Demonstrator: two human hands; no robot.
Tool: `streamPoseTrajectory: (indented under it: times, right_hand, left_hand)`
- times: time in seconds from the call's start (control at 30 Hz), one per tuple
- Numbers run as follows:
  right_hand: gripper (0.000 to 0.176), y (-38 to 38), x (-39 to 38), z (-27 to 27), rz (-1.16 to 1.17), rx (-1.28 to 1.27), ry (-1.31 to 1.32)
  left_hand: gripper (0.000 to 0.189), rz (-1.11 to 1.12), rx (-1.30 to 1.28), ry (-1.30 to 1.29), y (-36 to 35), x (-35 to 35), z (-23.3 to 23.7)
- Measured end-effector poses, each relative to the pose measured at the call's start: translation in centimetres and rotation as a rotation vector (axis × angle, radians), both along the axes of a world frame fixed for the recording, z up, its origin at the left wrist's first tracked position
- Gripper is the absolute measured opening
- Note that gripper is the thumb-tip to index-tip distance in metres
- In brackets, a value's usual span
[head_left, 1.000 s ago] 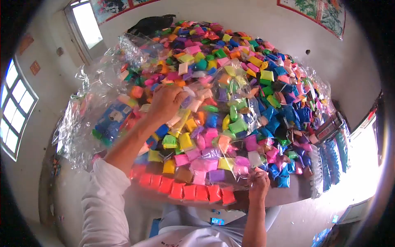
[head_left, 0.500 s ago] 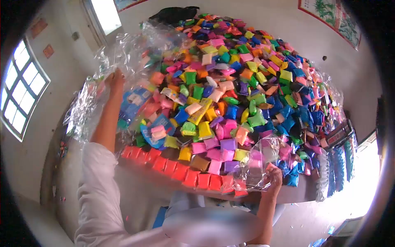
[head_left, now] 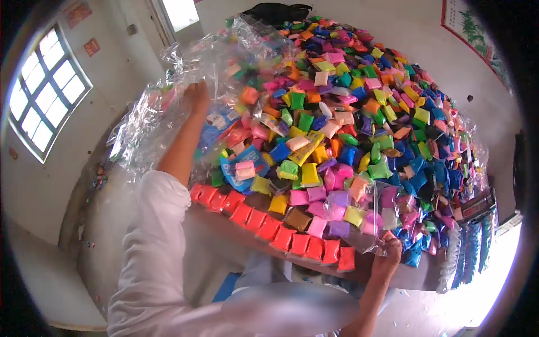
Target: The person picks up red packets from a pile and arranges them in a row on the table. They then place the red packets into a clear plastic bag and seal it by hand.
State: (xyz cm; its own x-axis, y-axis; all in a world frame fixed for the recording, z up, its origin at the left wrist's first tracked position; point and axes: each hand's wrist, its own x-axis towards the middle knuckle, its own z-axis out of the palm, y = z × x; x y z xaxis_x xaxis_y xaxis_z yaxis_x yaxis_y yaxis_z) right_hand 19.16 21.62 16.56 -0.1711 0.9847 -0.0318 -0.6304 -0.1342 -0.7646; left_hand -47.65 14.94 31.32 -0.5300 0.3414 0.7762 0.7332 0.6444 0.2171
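On my feed, the right grip (head_left: 387,251) pinches a clear bag (head_left: 368,216), seemingly steadying it; left grip (head_left: 196,96), by crinkled plastic (head_left: 149,129): can't tell.

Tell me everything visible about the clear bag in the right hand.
The clear bag looks like thin, glossy, creased plastic; coloured packets show through it. It spreads up and left in the view from the right hand, which holds its lower end. Whether it touches the packets or holds anything, I cannot tell.
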Motion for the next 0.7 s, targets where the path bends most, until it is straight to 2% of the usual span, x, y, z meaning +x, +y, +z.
streamPoseTrajectory:
  times: [0.03,0.07,0.13,0.27,0.33,0.37,0.4,0.43,0.47,0.5,0.53,0.57,0.6,0.67,0.7]
  right_hand:
    - [0.015,-0.2,-0.2,0.7,0.031,-0.025,0.006]
    - [0.015,-0.1,0.0,0.2,0.034,-0.027,0.006]
    - [0.017,0.2,0.5,-0.8,0.071,0.042,0.082]
    - [0.021,0.4,0.7,-0.6,0.071,0.025,0.056]
    - [0.026,1.1,1.1,-1.0,0.236,0.142,0.105]
    - [0.028,0.2,0.7,-1.3,-0.11,0.13,-0.473]
    - [0.027,-0.3,0.3,0.2,-0.013,-0.065,-0.076]
    - [0.009,-0.6,-0.2,1.1,-0.051,-0.162,-0.027]
    - [0.009,0.0,0.5,-0.2,-0.011,-0.151,0.052]
    - [0.007,0.4,0.7,-1.3,0.043,-0.021,0.133]
    - [0.007,1.2,1.1,-2.3,0.139,0.081,0.183]
    - [0.004,1.3,1.0,-2.4,0.139,0.075,0.237]
    - [0.004,1.0,0.7,-2.3,0.143,0.068,0.296]
    - [0.005,0.4,0.5,-1.6,0.097,0.08,0.255]
    - [0.005,0.1,0.5,-1.2,0.069,0.092,0.219]
  left_hand:
    - [0.045,0.002,-0.145,0.12,-0.3,1.8,0.9]
    - [0.045,0.006,-0.147,0.119,-0.4,3.3,1.7]
    - [0.039,0.033,0.263,-0.294,-0.3,5.6,3.1]
    - [0.037,-0.006,0.343,-0.16,-0.7,7.7,4.4]
    - [0.035,-0.319,0.41,-0.311,-1.0,11.5,5.0]
    - [0.035,-0.338,0.388,-0.343,-1.3,13.9,4.8]
    - [0.036,-0.545,0.378,-0.537,-1.3,17.1,4.4]
    - [0.037,-0.754,0.372,-0.736,-1.0,20.3,3.8]
    - [0.036,-0.807,0.29,-0.848,-1.1,23.5,3.0]
    - [0.035,-0.852,0.205,-0.951,-1.4,26.6,1.9]
    - [0.039,-0.975,0.034,-0.8,-1.4,28.3,-0.1]
    - [0.044,-1.084,-0.129,-0.631,-1.8,30.0,-1.7]
    - [0.049,-1.101,-0.152,-0.865,-2.6,33.1,-2.3]
    - [0.052,-1.187,-0.177,-0.981,-2.6,35.2,-5.4]
    - [0.053,-1.193,-0.171,-1.148,-2.7,36.4,-6.1]
